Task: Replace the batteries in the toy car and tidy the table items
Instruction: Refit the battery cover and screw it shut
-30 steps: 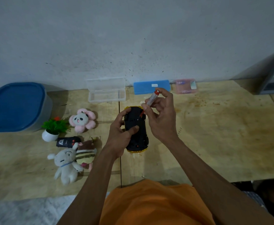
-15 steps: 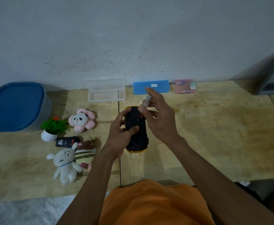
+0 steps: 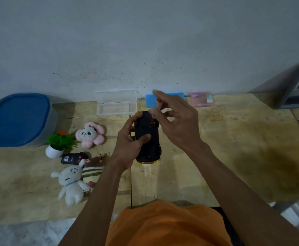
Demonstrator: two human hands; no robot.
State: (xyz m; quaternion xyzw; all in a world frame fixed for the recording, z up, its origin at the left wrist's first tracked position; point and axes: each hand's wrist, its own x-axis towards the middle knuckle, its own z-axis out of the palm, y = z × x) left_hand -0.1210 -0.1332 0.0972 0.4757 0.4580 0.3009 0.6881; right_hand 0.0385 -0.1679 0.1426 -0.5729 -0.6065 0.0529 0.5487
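Left hand (image 3: 130,144) gripped the upturned car (image 3: 147,137), long axis pointing away; right hand (image 3: 176,119) pinched the screwdriver (image 3: 156,110) over its far end.

Left grip (image 3: 130,139) clasping; right grip (image 3: 176,119) pinching.
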